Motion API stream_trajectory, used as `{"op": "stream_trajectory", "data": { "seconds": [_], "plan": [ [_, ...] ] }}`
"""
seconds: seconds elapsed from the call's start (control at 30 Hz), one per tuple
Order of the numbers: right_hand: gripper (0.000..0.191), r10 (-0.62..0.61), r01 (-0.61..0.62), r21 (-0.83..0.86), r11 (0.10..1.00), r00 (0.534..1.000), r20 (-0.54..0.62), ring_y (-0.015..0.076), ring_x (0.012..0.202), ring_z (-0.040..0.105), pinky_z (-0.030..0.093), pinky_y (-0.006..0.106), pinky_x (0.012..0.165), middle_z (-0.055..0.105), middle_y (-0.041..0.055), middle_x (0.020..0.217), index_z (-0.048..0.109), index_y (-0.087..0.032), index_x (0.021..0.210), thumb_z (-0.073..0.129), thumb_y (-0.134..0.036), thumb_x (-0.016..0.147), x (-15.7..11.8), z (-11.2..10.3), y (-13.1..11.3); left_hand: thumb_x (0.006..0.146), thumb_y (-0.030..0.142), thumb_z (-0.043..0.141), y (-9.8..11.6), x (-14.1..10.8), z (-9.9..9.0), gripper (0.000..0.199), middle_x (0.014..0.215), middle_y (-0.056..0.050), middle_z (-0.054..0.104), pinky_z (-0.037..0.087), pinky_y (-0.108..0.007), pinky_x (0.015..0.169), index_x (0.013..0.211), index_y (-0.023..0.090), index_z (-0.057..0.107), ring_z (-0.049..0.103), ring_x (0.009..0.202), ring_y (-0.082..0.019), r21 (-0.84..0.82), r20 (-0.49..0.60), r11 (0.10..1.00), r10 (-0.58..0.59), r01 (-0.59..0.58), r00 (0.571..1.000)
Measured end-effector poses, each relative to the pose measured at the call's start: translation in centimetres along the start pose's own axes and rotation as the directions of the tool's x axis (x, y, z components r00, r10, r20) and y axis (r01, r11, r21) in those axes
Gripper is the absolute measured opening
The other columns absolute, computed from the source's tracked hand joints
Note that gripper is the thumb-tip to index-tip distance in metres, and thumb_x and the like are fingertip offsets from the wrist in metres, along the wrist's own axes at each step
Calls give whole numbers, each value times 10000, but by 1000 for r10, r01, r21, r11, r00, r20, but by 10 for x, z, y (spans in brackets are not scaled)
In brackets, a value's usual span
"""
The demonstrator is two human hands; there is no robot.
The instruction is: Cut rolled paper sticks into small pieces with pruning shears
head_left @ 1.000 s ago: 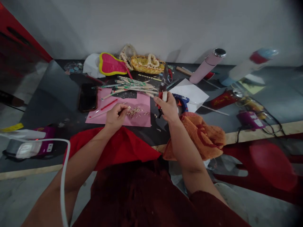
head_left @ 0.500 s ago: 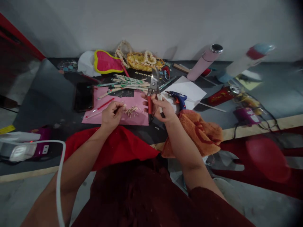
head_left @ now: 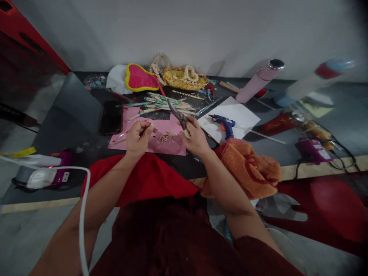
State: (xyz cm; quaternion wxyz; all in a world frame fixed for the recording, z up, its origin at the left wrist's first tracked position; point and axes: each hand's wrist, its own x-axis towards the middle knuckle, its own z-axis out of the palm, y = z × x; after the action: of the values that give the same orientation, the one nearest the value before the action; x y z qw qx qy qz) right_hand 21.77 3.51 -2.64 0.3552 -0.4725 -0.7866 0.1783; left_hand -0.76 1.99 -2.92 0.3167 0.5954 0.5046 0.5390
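Between thumb and forefinger, my left hand (head_left: 137,138) pinches a short pale stick (head_left: 153,125). My right hand (head_left: 196,136) is wrapped round the handles of pruning shears (head_left: 177,113), whose dark blades point up and to the left, apart from the stick. Below and between the hands, a small pile of cut pale stick pieces (head_left: 166,137) lies on a pink sheet (head_left: 155,147). Behind it is a loose heap of wooden sticks in green-printed wrappers (head_left: 161,101).
A phone (head_left: 111,118) lies left of the sheet. To the right are a blue glue gun (head_left: 225,123) on white paper (head_left: 244,111), an orange towel (head_left: 247,168) and a pink flask (head_left: 258,81). A yellow basket (head_left: 184,82) stands behind. A white cable (head_left: 83,214) crosses my left arm.
The shears have tilted from upright to pointing up-left, and my right hand has closed its fingers round the handles. The left hand keeps its pinch. The whole view has shifted slightly.
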Motion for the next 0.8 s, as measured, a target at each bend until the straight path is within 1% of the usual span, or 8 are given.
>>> {"op": "stream_trajectory", "data": {
  "seconds": [0.07,0.17,0.27,0.33,0.47,0.53,0.63,0.8],
  "plan": [
    [281,2,-3,-62,998,1000,-16,263,1277,424,399,460,1057,536,120,1228,581,-213,1091,512,-239,820,0,3,2,867,344,571,-2,0,0,174,772,-24,705,439,-206,517,900,174,572,592,575,-88,42,21,999,10,-11,1000],
    [260,-2,0,-80,997,999,-33,261,1263,437,403,463,1057,539,121,1217,580,-210,1078,506,-252,833,0,5,4,859,319,578,-3,-3,2,146,805,-21,707,478,-231,627,894,181,612,641,695,-120,194,112,978,59,-80,992],
    [248,-22,22,-91,996,1000,-3,261,1249,449,413,460,1046,530,128,1225,579,-208,1068,501,-258,839,0,5,4,854,294,578,-3,-5,3,123,841,-10,712,475,-242,670,898,196,640,646,743,-131,302,196,943,83,-141,977],
    [235,-42,44,-103,994,999,23,266,1233,462,423,447,1036,509,149,1248,583,-186,1043,507,-259,832,-1,5,2,861,297,566,-3,-5,4,130,853,-7,716,470,-244,668,902,203,645,642,739,-131,337,216,930,79,-150,973],
    [200,-63,69,-126,990,997,50,274,1217,475,436,439,1024,495,165,1268,577,-175,996,519,-261,824,-2,7,0,846,328,580,-11,-2,2,147,876,-13,724,481,-265,693,901,205,639,660,779,-150,364,188,925,45,-112,981],
    [189,-53,60,-129,990,997,55,269,1217,478,444,443,1014,494,151,1278,572,-191,995,515,-261,829,-3,8,0,836,337,592,-18,0,2,158,890,-19,726,494,-284,718,912,205,633,673,818,-166,337,166,938,26,-81,986],
    [185,-42,49,-138,989,998,55,261,1208,491,459,430,999,494,145,1285,571,-196,997,510,-257,833,-3,8,0,838,331,582,-24,1,2,161,885,-29,724,509,-299,725,922,200,627,678,826,-175,288,144,956,14,-55,990],
    [193,-25,33,-175,984,998,52,270,1190,508,481,421,967,496,152,1292,580,-185,996,516,-257,828,-3,7,2,841,336,574,-20,1,3,155,838,-28,722,508,-288,691,904,206,628,672,770,-166,270,140,962,-4,-34,990]
  ]
}}
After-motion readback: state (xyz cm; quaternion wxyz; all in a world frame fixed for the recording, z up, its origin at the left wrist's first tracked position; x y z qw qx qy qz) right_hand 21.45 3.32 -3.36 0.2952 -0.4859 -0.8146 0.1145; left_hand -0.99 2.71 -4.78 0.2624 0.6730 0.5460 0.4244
